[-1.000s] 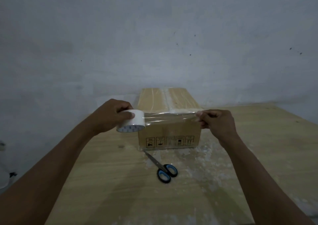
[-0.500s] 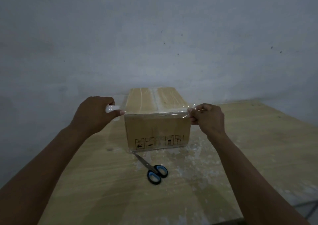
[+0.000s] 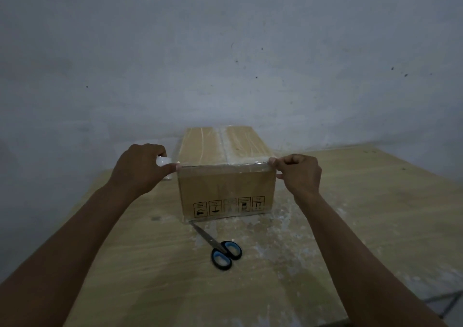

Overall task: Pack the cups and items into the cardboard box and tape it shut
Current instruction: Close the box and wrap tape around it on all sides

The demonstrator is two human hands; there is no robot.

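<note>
Now a strip of clear tape [image 3: 225, 167] spans the closed cardboard box's [image 3: 226, 191] front top edge.
The left hand [image 3: 140, 169] grips the white tape roll [image 3: 162, 162] at the box's left corner, and the right hand [image 3: 298, 174] pinches the strip's free end at the right corner. The box stands at the table's [image 3: 150, 264] far edge, with scissors [image 3: 218, 246] just in front.

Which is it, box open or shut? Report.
Shut. The box flaps lie flat, tape along their seam; left hand and right hand stretch more tape along the front top edge.
</note>
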